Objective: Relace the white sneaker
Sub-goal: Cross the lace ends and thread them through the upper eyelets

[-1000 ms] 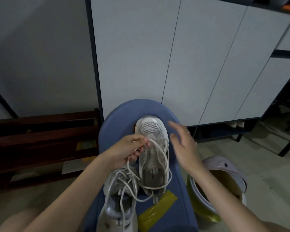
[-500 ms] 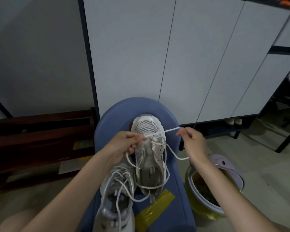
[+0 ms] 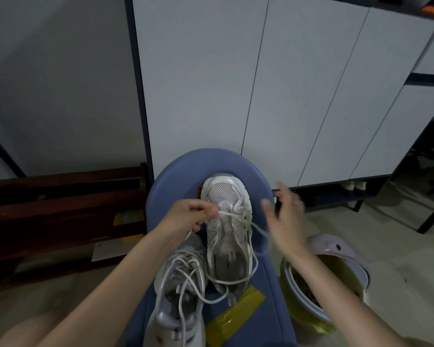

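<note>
Head view: white mesh-toe sneaker (image 3: 227, 221) lies on rounded blue seat (image 3: 176, 176), toe away. Left hand (image 3: 191, 216) pinches thin white lace (image 3: 236, 216) nr toe; right hand (image 3: 283, 221) blurred, fingers spread, holding nothing.

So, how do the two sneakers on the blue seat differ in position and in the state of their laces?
The far sneaker lies higher on the blue seat, toe pointing away; the near sneaker lies lower left, beside its heel. The left hand pinches the far sneaker's lace near the toe; nobody touches the near sneaker, whose laces lie in loose loops. The right hand is open and blurred. Both sneakers are white and untied.
</note>
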